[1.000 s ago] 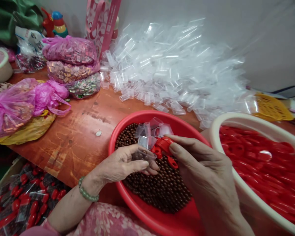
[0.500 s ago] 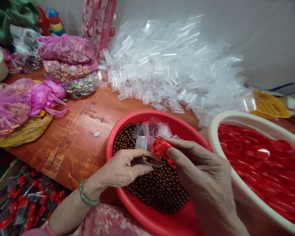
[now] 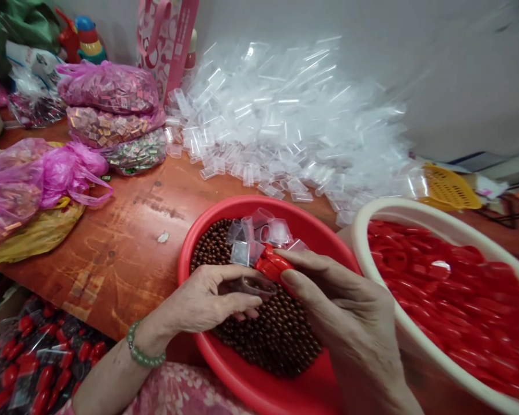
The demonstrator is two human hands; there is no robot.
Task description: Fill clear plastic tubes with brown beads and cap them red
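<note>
My left hand (image 3: 216, 297) pinches a clear plastic sleeve (image 3: 255, 286) whose open end faces my right hand; what it contains is hard to see. Between the thumb and fingers of my right hand (image 3: 350, 311) is a red plastic cap (image 3: 273, 264), close beside the sleeve's mouth. I cannot tell whether cap and sleeve touch. Both hands hover over a red basin (image 3: 305, 213) holding small brown beads (image 3: 277, 337). Several clear sleeves (image 3: 279, 230) lie on the beads just beyond my fingers.
A cream basin (image 3: 367, 253) of red plastic parts (image 3: 450, 294) stands at right. Clear sleeves (image 3: 277, 127) are heaped along the wall, near a yellow basket (image 3: 452, 187). Pink bags (image 3: 112, 92) of small pieces sit at left on the wooden table (image 3: 134, 242). Red-capped sleeves (image 3: 38, 357) fill a box below.
The view has shifted a little. The red cap in my right hand has turned and looks closer to level beside the sleeve. Both hands keep their holds.
</note>
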